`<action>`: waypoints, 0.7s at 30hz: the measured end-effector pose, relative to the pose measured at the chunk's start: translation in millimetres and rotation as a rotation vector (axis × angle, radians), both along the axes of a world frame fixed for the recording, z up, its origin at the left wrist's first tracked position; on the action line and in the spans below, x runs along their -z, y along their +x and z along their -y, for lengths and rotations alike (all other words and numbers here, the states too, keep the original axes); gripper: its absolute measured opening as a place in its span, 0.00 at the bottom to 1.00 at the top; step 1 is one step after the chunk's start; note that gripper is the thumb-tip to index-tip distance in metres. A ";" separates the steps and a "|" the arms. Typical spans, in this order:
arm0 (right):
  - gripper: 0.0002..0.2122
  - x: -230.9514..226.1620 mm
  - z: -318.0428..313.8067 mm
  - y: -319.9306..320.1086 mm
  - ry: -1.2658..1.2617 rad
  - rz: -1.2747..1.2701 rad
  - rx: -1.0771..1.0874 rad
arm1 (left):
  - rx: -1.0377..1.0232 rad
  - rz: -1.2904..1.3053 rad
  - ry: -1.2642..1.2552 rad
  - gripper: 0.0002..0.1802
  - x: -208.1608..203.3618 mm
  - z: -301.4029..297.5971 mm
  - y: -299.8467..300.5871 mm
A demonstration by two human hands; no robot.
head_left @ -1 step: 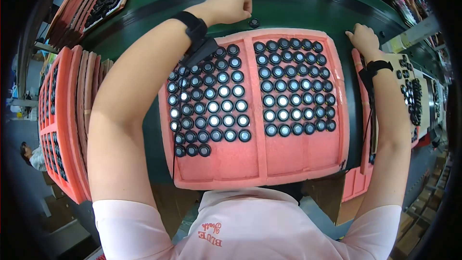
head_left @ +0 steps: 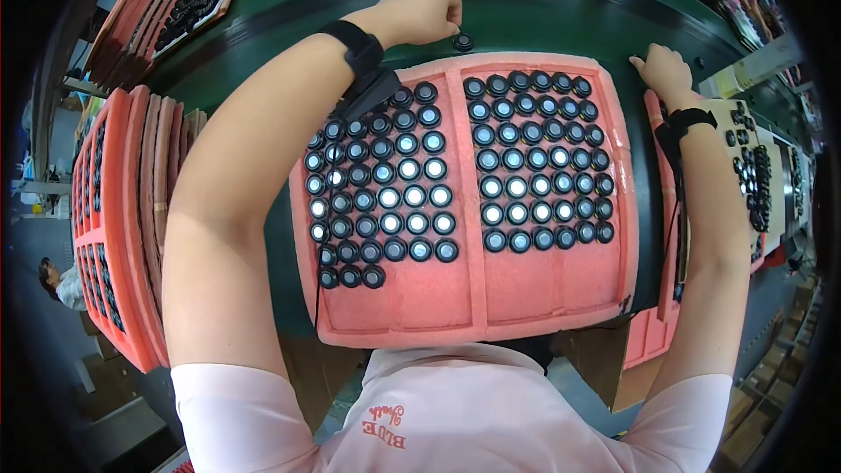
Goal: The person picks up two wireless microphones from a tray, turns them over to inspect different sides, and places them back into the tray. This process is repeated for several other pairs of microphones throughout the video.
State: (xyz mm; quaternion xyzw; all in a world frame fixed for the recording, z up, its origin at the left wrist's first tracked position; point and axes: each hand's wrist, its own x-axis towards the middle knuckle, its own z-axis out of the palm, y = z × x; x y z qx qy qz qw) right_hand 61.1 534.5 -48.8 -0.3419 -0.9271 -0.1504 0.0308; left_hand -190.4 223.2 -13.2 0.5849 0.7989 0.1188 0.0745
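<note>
In front of me lies a pink foam tray [head_left: 543,285] with two main sections. Rows of small round black parts with silvery centres [head_left: 417,195] fill most of both; the near end of each section is bare pink foam. Beyond the tray's far edge, my left hand [head_left: 420,14] is closed, fingers curled down; anything inside is hidden. One loose black round part [head_left: 463,41] rests on the green belt right by its fingertips. Over to the right, my right hand [head_left: 666,73] is curled too, with a small dark piece at its thumb tip. What its fingers hold is hidden.
The green conveyor belt [head_left: 534,13] runs across behind the tray. Stacked pink trays [head_left: 144,236] stand upright at left, with more at upper left [head_left: 140,22]. Another small black part [head_left: 700,63] is on the belt beyond my right hand. Boards of black parts [head_left: 755,180] lie farther right.
</note>
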 end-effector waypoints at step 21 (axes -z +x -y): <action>0.17 -46.9 143.6 29.4 -1.508 -0.829 -0.372 | 0.020 -0.012 0.075 0.09 24.0 22.3 -21.7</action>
